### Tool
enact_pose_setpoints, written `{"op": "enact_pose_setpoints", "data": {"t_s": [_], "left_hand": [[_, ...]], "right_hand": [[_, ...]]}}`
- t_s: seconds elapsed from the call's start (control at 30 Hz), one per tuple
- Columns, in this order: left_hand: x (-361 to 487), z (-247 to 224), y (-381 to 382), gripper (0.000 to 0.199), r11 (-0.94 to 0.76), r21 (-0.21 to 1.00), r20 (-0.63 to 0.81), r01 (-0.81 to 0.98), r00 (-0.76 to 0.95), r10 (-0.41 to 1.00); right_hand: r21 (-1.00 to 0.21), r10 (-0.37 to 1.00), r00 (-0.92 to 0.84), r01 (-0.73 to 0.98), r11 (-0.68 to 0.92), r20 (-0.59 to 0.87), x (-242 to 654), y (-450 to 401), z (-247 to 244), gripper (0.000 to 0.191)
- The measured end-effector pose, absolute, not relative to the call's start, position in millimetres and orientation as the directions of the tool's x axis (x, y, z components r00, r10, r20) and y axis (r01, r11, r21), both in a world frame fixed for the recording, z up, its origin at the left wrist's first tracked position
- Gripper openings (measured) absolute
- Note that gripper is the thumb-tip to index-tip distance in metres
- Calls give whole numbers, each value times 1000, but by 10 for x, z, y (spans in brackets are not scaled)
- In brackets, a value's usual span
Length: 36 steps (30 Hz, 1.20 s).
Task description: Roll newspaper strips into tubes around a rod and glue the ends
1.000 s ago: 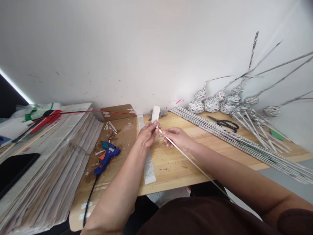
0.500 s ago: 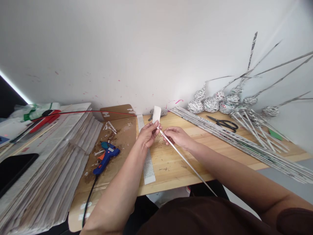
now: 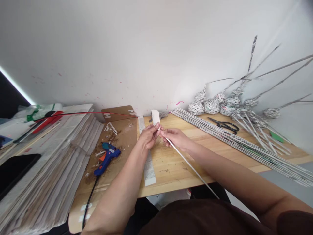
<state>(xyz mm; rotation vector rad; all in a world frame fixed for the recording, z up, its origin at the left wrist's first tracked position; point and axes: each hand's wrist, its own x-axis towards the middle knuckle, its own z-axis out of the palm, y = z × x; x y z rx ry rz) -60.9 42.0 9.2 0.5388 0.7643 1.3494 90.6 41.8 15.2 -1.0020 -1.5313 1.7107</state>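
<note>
My left hand (image 3: 150,134) pinches a printed paper strip (image 3: 156,117), whose loose end stands up above the fingers. Close beside it, my right hand (image 3: 173,138) has its fingers closed on a thin white rolled paper stick (image 3: 189,164). The stick slants from my fingertips down to the right, past the table's front edge. Where strip and stick meet is hidden by my fingers. Under my left wrist lies another printed paper strip (image 3: 149,171), flat on the table.
A blue glue gun (image 3: 107,160) lies on stained cardboard (image 3: 122,143). Stacked newspaper strips (image 3: 73,163) fill the left. On the right are rolled paper sticks (image 3: 234,143), black scissors (image 3: 225,125) and several woven paper gourds (image 3: 212,106) by the wall. A red-black wire (image 3: 97,112) crosses behind.
My right hand has moved left to meet my left hand and now closes on the paper stick. The paper strip's upper end bends over more.
</note>
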Motion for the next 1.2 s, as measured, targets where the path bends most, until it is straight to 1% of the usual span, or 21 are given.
{"op": "enact_pose_setpoints", "data": {"t_s": [0.07,0.1,0.13,0.2,0.3,0.37,0.4,0.47,0.53,0.6,0.67,0.7,0.77,0.83,0.87,0.93,1.03,1.07,1.1,1.13,1.2], "left_hand": [[-599,91,417,9,147,737,-174,-660,26,984],[-596,92,415,9,147,732,-178,-665,20,984],[-594,95,413,9,149,725,-185,-672,18,982],[-597,100,411,8,161,710,-195,-686,28,980],[-606,96,414,6,172,694,-192,-699,50,980],[-609,84,420,6,173,694,-189,-698,55,981],[-609,77,423,7,172,699,-190,-694,52,980],[-608,64,429,11,167,717,-193,-677,37,980],[-609,53,432,15,163,738,-208,-654,9,978],[-613,47,433,20,160,758,-227,-632,-25,974],[-620,44,434,24,156,765,-229,-625,-38,973],[-623,44,435,25,156,761,-219,-630,-24,975],[-630,45,438,27,165,741,-192,-651,29,981],[-634,45,443,27,178,725,-180,-665,66,981],[-635,44,445,27,183,724,-184,-665,70,980],[-635,40,449,24,192,732,-204,-654,59,977],[-633,34,449,20,191,742,-226,-643,29,974],[-634,34,447,19,191,741,-227,-644,28,973],[-635,35,445,18,193,738,-225,-647,34,974],[-637,37,443,17,196,733,-222,-651,44,974],[-641,42,440,15,203,722,-210,-662,70,975]], "right_hand": [[-972,896,-435,163,171,85,914,404,126,33],[-944,894,-425,212,252,143,915,400,117,31],[-936,891,-429,232,266,146,915,400,111,30],[-976,885,-466,187,108,9,911,414,108,31],[-958,766,-594,33,-284,-247,915,455,113,33],[-937,717,-639,19,-348,-279,928,474,113,34],[-957,735,-628,51,-286,-253,936,475,112,35],[-983,834,-544,182,3,-98,952,462,112,35],[-880,873,-466,346,327,141,962,437,114,31],[-759,850,-444,438,482,283,960,416,118,29],[-807,868,-453,422,412,206,945,410,119,30],[-875,880,-464,378,302,103,935,414,119,30],[-970,841,-524,242,-7,-137,920,429,120,32],[-956,738,-610,140,-257,-288,918,443,120,34],[-944,706,-636,124,-306,-313,920,446,118,35],[-964,745,-613,152,-217,-265,924,442,105,35],[-964,881,-474,232,130,5,915,428,73,32],[-951,890,-451,245,190,61,908,428,66,31],[-953,891,-450,239,188,63,900,432,66,31],[-969,887,-462,214,123,10,895,440,73,32],[-983,829,-530,126,-131,-178,893,465,103,33]]}}
